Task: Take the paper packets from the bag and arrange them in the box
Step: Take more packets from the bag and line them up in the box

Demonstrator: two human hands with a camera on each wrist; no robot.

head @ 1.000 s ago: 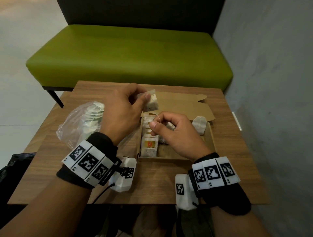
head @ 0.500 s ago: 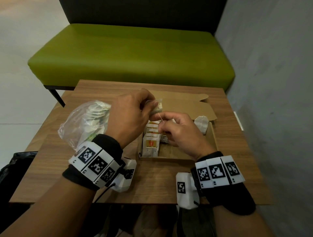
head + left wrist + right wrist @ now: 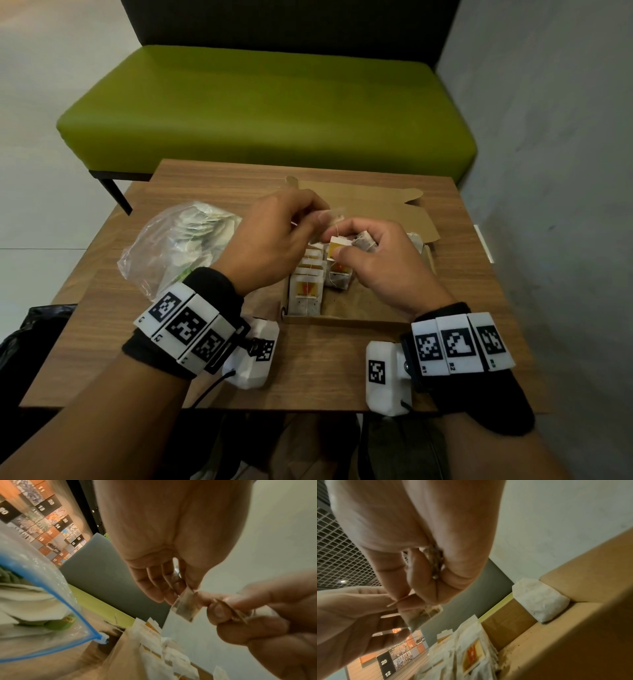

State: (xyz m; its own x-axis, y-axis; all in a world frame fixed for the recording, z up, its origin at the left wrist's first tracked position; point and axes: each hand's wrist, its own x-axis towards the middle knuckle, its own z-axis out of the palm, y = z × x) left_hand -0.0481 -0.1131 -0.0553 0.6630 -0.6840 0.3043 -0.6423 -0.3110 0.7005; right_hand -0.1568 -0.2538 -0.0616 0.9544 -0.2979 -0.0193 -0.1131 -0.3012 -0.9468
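A clear zip bag [image 3: 185, 246] with several paper packets lies on the left of the table. The open cardboard box [image 3: 359, 317] holds a row of packets [image 3: 306, 291] along its left side. Above the box my left hand [image 3: 320, 219] pinches a small packet [image 3: 335, 216], also seen in the left wrist view [image 3: 186, 607]. My right hand [image 3: 342, 247] meets it, gripping a tea bag [image 3: 364, 241] and its yellow tag [image 3: 339, 246]; a thin string runs between the hands. In the right wrist view the fingers [image 3: 419, 566] are curled round the tea bag [image 3: 435, 559].
The box lid flap [image 3: 376, 205] lies open behind the hands. A loose white packet [image 3: 539, 601] leans in the box's far right corner. A green bench [image 3: 267, 109] stands beyond the wooden table [image 3: 325, 377], and a grey wall runs along the right.
Both hands have drawn together above the box. The left hand's packet has come down against the right hand, which now shows a tea bag and yellow tag in its fingers.
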